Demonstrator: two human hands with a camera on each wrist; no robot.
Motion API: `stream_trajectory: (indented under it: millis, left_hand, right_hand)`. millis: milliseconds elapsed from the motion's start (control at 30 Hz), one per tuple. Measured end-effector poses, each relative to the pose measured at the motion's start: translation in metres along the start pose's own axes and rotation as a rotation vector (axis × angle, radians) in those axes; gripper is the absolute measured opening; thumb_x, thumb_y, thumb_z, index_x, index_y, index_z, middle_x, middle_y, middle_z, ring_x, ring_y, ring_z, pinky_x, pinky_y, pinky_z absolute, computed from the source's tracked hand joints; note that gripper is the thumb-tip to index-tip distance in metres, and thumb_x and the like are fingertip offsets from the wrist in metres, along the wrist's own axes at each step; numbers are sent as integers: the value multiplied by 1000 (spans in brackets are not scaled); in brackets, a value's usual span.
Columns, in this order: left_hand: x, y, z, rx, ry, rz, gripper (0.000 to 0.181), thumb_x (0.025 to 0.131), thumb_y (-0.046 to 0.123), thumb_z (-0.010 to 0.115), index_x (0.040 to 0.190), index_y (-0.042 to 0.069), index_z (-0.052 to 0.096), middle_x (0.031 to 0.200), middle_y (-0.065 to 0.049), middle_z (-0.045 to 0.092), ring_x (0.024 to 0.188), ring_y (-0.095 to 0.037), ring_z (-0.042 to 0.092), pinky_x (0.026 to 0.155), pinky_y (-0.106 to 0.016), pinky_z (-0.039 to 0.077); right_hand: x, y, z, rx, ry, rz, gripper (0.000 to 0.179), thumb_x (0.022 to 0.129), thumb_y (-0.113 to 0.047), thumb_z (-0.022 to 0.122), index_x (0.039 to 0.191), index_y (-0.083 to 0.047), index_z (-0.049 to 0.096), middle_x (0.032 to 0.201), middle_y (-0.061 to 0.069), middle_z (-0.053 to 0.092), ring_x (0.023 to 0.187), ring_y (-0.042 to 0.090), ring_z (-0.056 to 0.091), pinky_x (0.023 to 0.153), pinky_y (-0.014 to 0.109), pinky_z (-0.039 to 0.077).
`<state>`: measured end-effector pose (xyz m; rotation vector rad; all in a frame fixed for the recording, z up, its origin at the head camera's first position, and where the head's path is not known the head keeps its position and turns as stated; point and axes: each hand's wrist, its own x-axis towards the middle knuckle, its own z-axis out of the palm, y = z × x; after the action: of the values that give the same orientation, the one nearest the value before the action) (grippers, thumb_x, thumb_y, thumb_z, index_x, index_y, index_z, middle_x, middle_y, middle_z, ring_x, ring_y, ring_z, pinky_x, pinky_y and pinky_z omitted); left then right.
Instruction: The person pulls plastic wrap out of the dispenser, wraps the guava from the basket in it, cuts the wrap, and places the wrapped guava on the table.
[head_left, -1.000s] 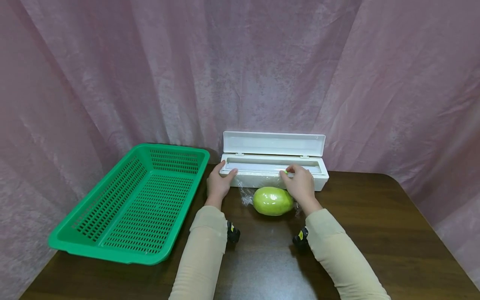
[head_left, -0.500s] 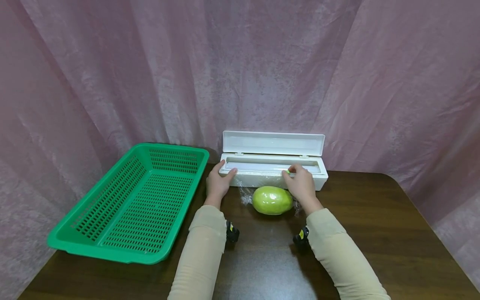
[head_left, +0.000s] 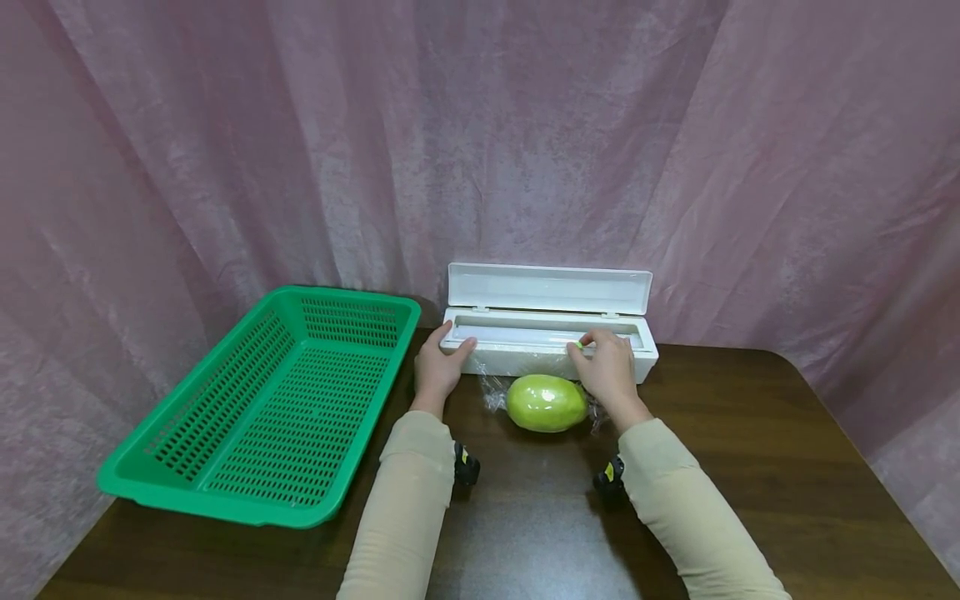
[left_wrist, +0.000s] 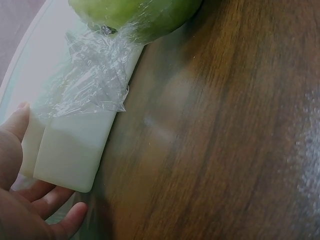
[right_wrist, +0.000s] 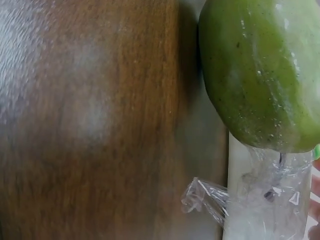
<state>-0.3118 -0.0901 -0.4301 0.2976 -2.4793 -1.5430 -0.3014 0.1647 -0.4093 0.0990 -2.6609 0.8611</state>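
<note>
- One green fruit [head_left: 547,403] sat on the brown table [head_left: 525,533] just in front of the white box [head_left: 540,317], roughly between the two hands, shiny with film.
- Clear film [left_wrist: 95,75] ran from it to the box. The left wrist view caught it crumpled over the box's front; the head view barely hinted at that.
- Only the right wrist view showed the fruit's dark speckles, plus a loose tuft of film poking out past the box's edge.
- The right hand [head_left: 609,367] had thumb and fingers pinching a little green tab [head_left: 581,344] at the box's front edge.
- The left hand [head_left: 438,365] gripped the box's other end, thumb on the near edge, fingers round the end.
- Box lid [head_left: 551,287] stood open, pale roll [head_left: 510,334] inside; neither wrist view gave a decent look at it.
- Compared with a second ago, tab and right hand had crept slightly right along the box. Fruit and left hand hadn't really budged.
- Green basket [head_left: 217,507] sat off to the left, pink curtain [head_left: 480,150] behind everything.
- Hard to see: the right fingers were mostly cut off in their own wrist view, the fruit was cropped in both, and I couldn't tell where the film's edge ended.
</note>
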Motion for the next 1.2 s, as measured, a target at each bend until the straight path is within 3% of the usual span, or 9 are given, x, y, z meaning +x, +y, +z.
stream_trajectory:
  millis: [167,300,1200]
  left_hand:
    - [0,-1,1,2,2,-7,65,84,47,67,141,25,45,146,-2,45,136,-26,38,110,-41,34]
    - [0,-1,1,-4,-1,-7,65,84,46,67,141,25,46,146,-1,45,136,-25,38,110,-41,34]
    - [-1,-1,0,-27,2,-15,63,84,45,68,140,26,46,146,-1,44,137,-25,36,110,-42,33]
  right_hand:
    - [-1,0,-2,9,-35,30,34,91,-36,58,98,-3,62,109,18,63,103,38,57,94,51,42]
    - [-1,1,-3,21,-58,53,36,92,-38,57,102,-4,61,112,18,63,102,36,57,87,48,45]
    - [0,2,-11,-16,-136,87,42,95,-39,52,115,-3,58,122,19,62,109,36,58,90,49,46]
